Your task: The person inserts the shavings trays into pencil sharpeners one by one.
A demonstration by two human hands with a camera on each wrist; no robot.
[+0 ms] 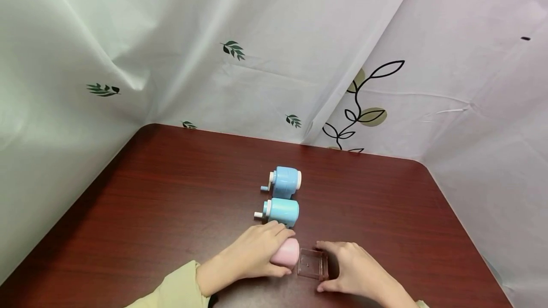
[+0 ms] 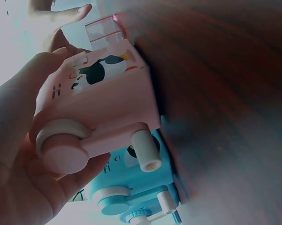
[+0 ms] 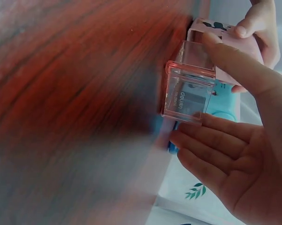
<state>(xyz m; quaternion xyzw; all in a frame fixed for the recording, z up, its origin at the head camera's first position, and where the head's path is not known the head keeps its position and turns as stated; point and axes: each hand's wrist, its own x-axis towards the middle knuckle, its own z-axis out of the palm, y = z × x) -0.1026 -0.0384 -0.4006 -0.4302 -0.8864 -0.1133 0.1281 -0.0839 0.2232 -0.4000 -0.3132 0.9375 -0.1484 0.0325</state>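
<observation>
A pink crank pencil sharpener [image 1: 286, 253] stands on the table with my left hand [image 1: 252, 253] gripping its body. Its crank and white handle show in the left wrist view, along with a penguin picture on its side. Right beside it, a clear plastic shavings drawer [image 1: 311, 264] sits low on the tabletop. My right hand [image 1: 355, 267] spreads around this drawer, thumb on the near side and fingers on the far side, with small gaps showing in the head view. Behind the pink sharpener stands a light blue sharpener [image 1: 284, 210], its crank pointing left.
Another blue sharpener [image 1: 286, 180] with a white end stands farther back, in line with the others. The dark red wooden table [image 1: 171, 194] ends at a white curtain [image 1: 257, 84] with leaf prints, which also closes in both sides.
</observation>
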